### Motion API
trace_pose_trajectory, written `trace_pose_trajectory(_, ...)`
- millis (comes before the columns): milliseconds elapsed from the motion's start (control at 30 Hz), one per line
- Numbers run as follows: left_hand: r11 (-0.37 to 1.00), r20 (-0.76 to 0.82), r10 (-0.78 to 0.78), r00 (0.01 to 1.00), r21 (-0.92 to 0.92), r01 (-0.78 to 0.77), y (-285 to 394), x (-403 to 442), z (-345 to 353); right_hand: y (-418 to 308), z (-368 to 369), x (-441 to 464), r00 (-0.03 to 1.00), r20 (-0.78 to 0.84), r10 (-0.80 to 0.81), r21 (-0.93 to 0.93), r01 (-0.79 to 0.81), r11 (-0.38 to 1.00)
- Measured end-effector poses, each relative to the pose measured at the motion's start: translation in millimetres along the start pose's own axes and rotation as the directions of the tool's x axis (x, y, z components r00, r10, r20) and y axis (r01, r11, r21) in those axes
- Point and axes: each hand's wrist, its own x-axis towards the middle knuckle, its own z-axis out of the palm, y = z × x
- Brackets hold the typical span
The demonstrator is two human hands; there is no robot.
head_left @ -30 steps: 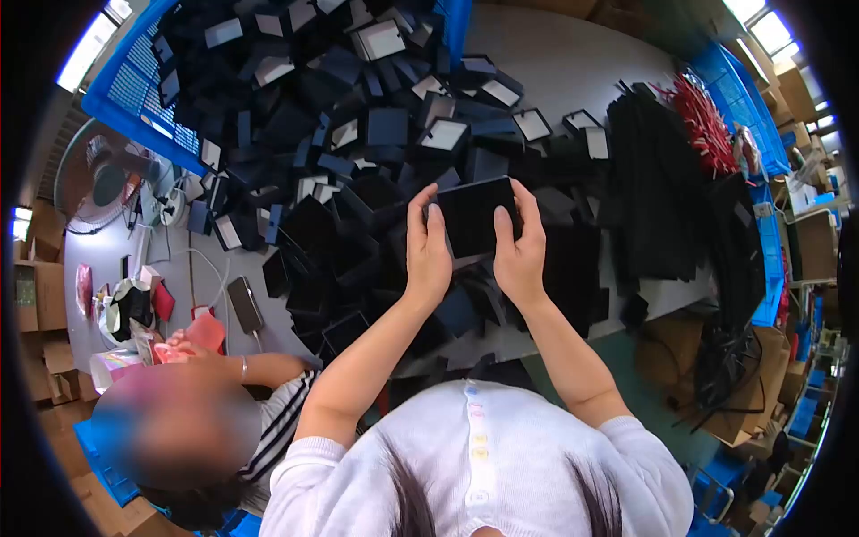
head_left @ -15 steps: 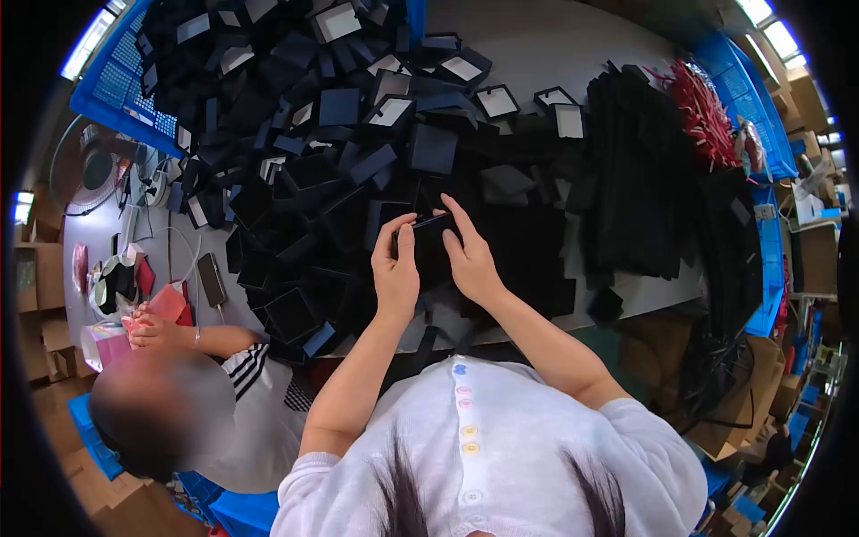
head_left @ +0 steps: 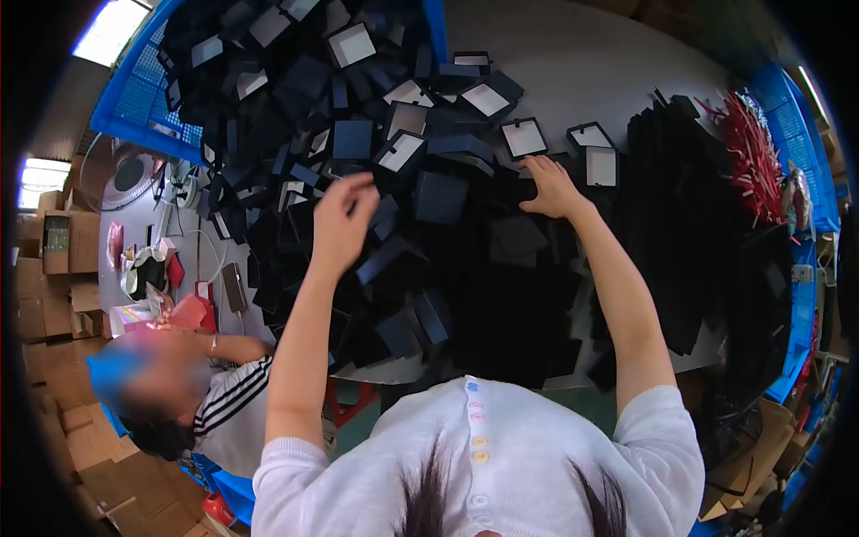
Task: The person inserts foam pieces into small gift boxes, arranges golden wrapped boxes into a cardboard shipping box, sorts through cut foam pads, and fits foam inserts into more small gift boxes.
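Note:
Dark navy and black small boxes [head_left: 441, 197] lie heaped in front of me, several with white insides facing up. My left hand [head_left: 342, 224] hovers over the left part of the heap, fingers loosely bent and apart, with nothing visible in it. Farther right, my right hand [head_left: 557, 190] is stretched forward with thumb and fingers spread. Its fingertips are just below a box piece with a white inside [head_left: 524, 138]; I cannot tell whether they touch it. Another white-lined piece [head_left: 600, 166] lies to the right of that hand.
A blue crate [head_left: 134, 107] at the back left spills boxes onto the grey table [head_left: 573, 54]. Black material [head_left: 662, 233] and red strips [head_left: 752, 161] lie on the right. At the left are a fan [head_left: 125, 174], a phone [head_left: 234, 286] and another person [head_left: 233, 394].
My hands were together around a small dark piece near the table's front; now they are apart and farther forward, left hand to the left, right hand to the right. That piece is no longer between them.

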Motion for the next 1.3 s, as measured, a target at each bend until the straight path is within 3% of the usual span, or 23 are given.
trace_pose_trajectory(33,0.999,-0.033,-0.035,0.999,-0.019,0.035,-17,39,5,9,3,9,0.98,0.191,0.052,-0.096,-0.035,0.995)
trace_pose_trajectory(67,0.977,-0.028,-0.054,0.998,0.206,0.059,-44,76,16,15,6,13,0.921,0.371,0.119,-0.196,-0.047,0.98)
trace_pose_trajectory(100,0.906,-0.027,-0.06,0.998,0.418,0.066,-66,110,28,17,8,15,0.922,0.366,0.128,-0.195,-0.058,0.979)
trace_pose_trajectory(167,0.614,0.024,-0.333,0.943,0.764,0.197,-77,142,52,11,14,15,0.866,0.467,0.179,-0.319,-0.025,0.948)
trace_pose_trajectory(233,0.532,0.066,-0.322,0.944,0.838,0.123,-78,150,60,-4,-15,5,0.866,0.443,0.23,-0.369,-0.058,0.928)
trace_pose_trajectory(300,0.645,0.185,-0.208,0.96,0.764,-0.007,-111,156,52,-15,-35,-15,0.912,0.324,0.251,-0.113,-0.227,0.967)
trace_pose_trajectory(367,0.835,0.129,-0.017,0.992,0.547,-0.057,-106,146,34,-30,-51,-31,0.91,0.311,0.273,-0.064,-0.266,0.962)
trace_pose_trajectory(400,0.874,-0.031,0.006,0.999,0.486,0.01,-89,131,29,-35,-54,-40,0.949,0.21,0.237,0.0,-0.242,0.97)
trace_pose_trajectory(433,0.919,-0.152,0.109,0.982,0.392,-0.041,-81,119,22,-41,-57,-49,0.974,0.103,0.201,0.062,-0.208,0.976)
trace_pose_trajectory(467,0.99,-0.133,-0.083,0.988,0.099,0.097,-70,109,14,-51,-62,-54,0.966,0.088,0.244,0.082,-0.252,0.964)
trace_pose_trajectory(500,0.949,-0.059,-0.262,0.963,-0.195,0.246,-58,98,6,-58,-64,-58,0.965,0.091,0.246,0.082,-0.253,0.964)
trace_pose_trajectory(533,0.949,-0.059,-0.264,0.963,-0.196,0.248,-40,85,0,-64,-67,-62,0.968,0.033,0.249,0.107,-0.251,0.962)
trace_pose_trajectory(600,0.87,0.089,-0.258,0.962,-0.411,0.271,3,52,5,-77,-70,-67,0.968,-0.021,0.249,0.128,-0.244,0.961)
trace_pose_trajectory(667,0.94,0.114,-0.188,0.975,-0.268,0.213,25,23,26,-93,-73,-67,0.971,-0.201,0.131,0.364,-0.051,0.93)
trace_pose_trajectory(733,0.97,0.203,0.116,0.972,-0.236,-0.066,22,-3,53,-121,-67,-63,0.971,-0.238,0.016,0.349,0.07,0.935)
trace_pose_trajectory(767,0.866,0.337,-0.108,0.935,-0.43,0.255,45,-16,66,-133,-62,-60,0.97,-0.236,-0.053,0.308,0.126,0.943)
trace_pose_trajectory(800,0.628,0.48,-0.292,0.827,-0.556,0.544,60,-24,78,-144,-58,-55,0.973,-0.186,-0.136,0.213,0.175,0.961)
trace_pose_trajectory(833,0.789,0.378,-0.03,0.925,-0.56,0.254,20,-26,103,-152,-55,-52,0.968,-0.131,-0.212,0.116,0.227,0.967)
trace_pose_trajectory(967,0.601,0.428,-0.183,0.885,-0.663,0.446,45,-40,106,-148,-58,-57,0.961,-0.102,-0.258,0.053,0.265,0.963)
trace_pose_trajectory(1033,0.716,0.256,-0.145,0.956,-0.639,0.28,51,-44,100,-141,-59,-62,0.976,-0.204,-0.074,0.153,0.107,0.982)
trace_pose_trajectory(1167,0.845,0.257,-0.094,0.962,-0.49,0.214,49,-48,94,-156,-55,-62,0.983,-0.157,-0.096,-0.003,0.096,0.995)
trace_pose_trajectory(1233,0.782,0.25,-0.148,0.957,-0.563,0.267,53,-50,94,-158,-51,-60,0.983,-0.159,-0.09,-0.06,0.081,0.995)
trace_pose_trajectory(1300,0.71,0.249,-0.202,0.947,-0.629,0.317,57,-54,92,-154,-43,-59,0.957,-0.281,0.067,-0.051,-0.084,0.995)
